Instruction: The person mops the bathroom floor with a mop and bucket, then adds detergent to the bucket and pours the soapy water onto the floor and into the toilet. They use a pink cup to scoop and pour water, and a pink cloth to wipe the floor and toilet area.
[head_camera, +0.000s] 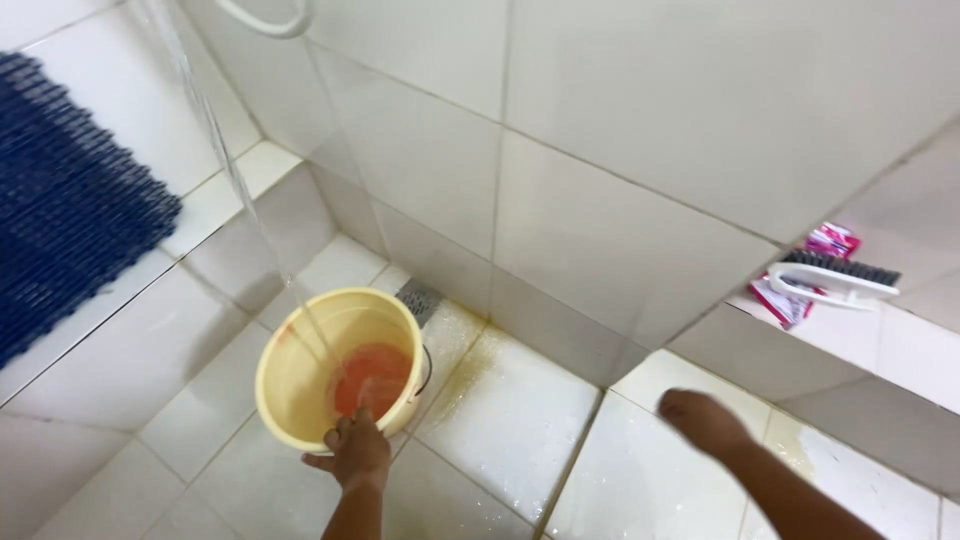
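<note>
Head view: I see left hand (355, 450) gripping the near rim of the yellow bucket (300, 385), which sits on the tiled floor (510, 420). Right hand (700, 418) hovers loosely closed, holding nothing. Water stream (250, 210) falls into bucket; scrub brush (835, 278) on ledge (900, 350).

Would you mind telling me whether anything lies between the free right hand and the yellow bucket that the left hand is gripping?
Nothing visible does. Only bare wet floor tiles lie between the right hand and the yellow bucket. The left hand grips its near rim. The scrub brush sits off on the ledge, well aside.
</note>
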